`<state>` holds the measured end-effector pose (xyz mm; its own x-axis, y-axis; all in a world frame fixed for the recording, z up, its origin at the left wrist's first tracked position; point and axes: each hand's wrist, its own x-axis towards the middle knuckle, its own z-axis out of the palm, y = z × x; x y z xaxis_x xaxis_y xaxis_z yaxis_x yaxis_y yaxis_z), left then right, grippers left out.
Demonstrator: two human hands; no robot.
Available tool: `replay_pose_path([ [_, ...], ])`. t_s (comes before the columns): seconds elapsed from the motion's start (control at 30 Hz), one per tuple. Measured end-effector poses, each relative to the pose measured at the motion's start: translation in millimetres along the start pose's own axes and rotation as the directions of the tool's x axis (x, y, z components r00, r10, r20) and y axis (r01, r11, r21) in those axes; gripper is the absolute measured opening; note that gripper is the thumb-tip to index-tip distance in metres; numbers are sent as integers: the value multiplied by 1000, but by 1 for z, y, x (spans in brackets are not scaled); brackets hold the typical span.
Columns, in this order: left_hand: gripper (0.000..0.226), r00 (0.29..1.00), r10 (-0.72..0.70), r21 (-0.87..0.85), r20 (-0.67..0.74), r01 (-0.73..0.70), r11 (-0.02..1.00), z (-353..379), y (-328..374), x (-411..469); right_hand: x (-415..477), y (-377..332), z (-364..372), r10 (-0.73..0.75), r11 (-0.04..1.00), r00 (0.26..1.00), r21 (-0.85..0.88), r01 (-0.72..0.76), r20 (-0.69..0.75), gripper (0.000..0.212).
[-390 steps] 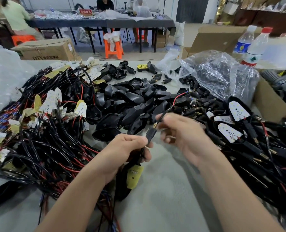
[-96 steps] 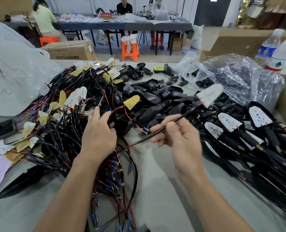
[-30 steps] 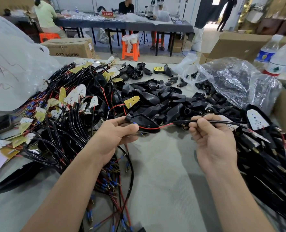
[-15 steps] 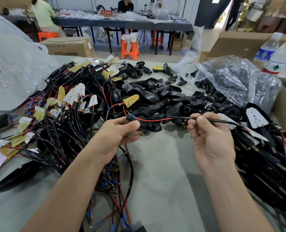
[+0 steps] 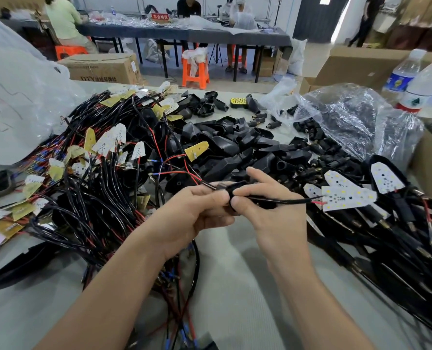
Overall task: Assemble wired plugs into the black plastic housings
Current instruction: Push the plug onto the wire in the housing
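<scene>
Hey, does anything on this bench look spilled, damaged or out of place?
Nothing looks damaged. Small black barrel plugs lie scattered on the grey table beside the crumpled clear plastic bag, as if spilled from it.

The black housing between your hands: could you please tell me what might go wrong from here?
1. The right hand pinches the thin cable ending at the white LED board; a hard pull could strain its red lead.
2. The leads by the left hand run into the tangled wire pile and might snag as the black housing moves.
</scene>
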<state>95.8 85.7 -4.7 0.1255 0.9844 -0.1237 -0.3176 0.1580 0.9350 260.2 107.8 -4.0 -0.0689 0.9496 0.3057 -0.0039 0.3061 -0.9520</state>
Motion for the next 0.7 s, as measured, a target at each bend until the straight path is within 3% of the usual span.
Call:
replay_pose_path([
  [0.07,39,998,-31,-66,-63,27,997,-1,2,1,1,1,0,4,999,999,42,-6,41,24],
  [0.13,49,964,7,-62,-265,-24,998,0,1,5,0,0,0,25,996,992,76,-35,121,27],
  [0.2,43,867,117,-2,-484,-135,991,1,-1,7,-2,-2,0,92,995,975,11,-96,201,33],
  [0.27,25,759,221,46,-612,-245,968,-2,3,6,-1,-2,-2,209,975,949,28,-222,234,33],
  [0.37,18,637,296,71,-712,-353,933,-10,10,6,1,-4,-9,368,876,877,201,-438,308,23],
  [0.47,21,530,323,114,-784,-388,915,-20,13,6,2,-4,-13,442,815,809,203,-543,388,6],
  [0.57,29,467,282,68,-838,-423,904,-33,18,5,5,1,-13,499,784,806,228,-577,319,25],
  [0.7,28,414,216,4,-884,-456,890,-51,28,-2,11,4,-20,505,797,849,292,-528,156,32],
])
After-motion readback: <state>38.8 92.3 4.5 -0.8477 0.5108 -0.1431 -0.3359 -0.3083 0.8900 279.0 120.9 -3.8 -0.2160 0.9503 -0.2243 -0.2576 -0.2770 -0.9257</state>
